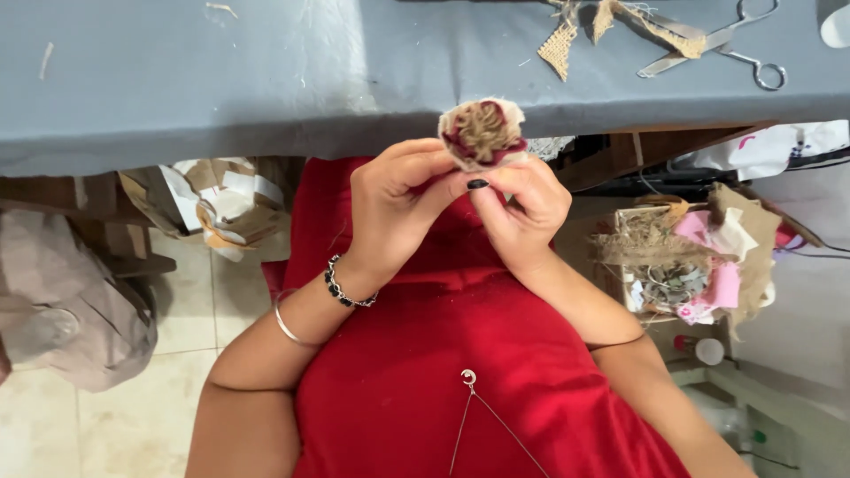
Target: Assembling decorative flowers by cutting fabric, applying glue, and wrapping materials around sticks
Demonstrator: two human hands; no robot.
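A small fabric flower, cream and dark red with a tan centre, is pinched between the fingers of the left hand and the right hand, and is held up just in front of the edge of the grey table. Scissors and burlap scraps lie on the table's far right. A box of scraps stands on the floor to the right.

Scissors on table, perhaps overlapping scraps
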